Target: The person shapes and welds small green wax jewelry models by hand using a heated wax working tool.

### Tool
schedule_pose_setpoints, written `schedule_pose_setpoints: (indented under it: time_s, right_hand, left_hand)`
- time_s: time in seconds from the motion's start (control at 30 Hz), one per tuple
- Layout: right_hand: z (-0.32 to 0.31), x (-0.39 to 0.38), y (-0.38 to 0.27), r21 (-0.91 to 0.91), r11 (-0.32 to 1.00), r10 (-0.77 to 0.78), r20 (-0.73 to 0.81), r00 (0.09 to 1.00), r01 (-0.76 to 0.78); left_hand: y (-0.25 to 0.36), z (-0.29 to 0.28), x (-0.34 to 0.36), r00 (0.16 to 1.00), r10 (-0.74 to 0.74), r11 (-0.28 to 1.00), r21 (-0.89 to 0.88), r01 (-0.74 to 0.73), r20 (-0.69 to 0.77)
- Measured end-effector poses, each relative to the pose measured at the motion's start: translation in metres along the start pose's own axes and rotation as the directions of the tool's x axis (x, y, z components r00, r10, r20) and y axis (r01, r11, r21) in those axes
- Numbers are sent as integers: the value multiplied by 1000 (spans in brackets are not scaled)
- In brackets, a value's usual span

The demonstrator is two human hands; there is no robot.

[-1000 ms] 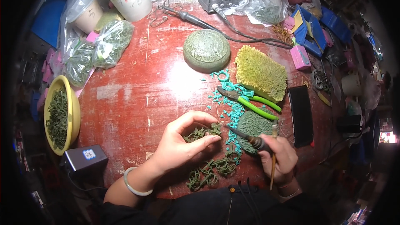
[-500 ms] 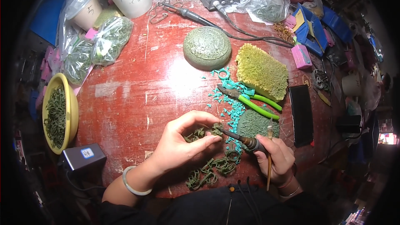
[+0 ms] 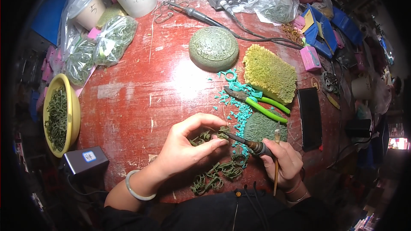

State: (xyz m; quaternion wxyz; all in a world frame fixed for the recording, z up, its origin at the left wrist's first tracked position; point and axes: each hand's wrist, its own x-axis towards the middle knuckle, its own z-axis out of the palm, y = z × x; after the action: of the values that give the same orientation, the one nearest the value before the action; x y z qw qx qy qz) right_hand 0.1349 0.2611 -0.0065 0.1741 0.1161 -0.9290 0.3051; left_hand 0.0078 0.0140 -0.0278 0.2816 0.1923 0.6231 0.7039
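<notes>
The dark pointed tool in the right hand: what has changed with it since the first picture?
The right hand has moved slightly left, bringing the dark pointed tool across a gap to the green piece in the left hand. Both hands keep their holds; the green-handled pliers lie as before.

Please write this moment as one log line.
Left hand: green piece; Right hand: dark pointed tool, thin wooden stick; Tip: at green piece; Green-handled pliers: unheld
</notes>
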Motion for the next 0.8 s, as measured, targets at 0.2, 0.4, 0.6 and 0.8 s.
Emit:
schedule_pose_setpoints:
  time_s: [0.2, 0.4, 0.6, 0.8]
  right_hand:
    - [0, -1, 1, 4, 1000, 7, -3, 1000, -7]
    - [0, -1, 1, 0, 1000, -5, -4, 1000, 5]
    - [2, -1, 1, -1, 1000, 0, -2, 1000, 0]
    - [-2, -1, 2, -11, 1000, 26, -62, 998, -27]
  left_hand:
    - [6, 2, 0, 1000, -28, 1000, -15, 27, -10]
    - [3, 1, 0, 1000, 6, 1000, 1, -6, 2]
    - [3, 0, 0, 1000, -24, 1000, -1, 24, 0]
    - [2, 1, 0, 1000, 5, 1000, -12, -5, -25]
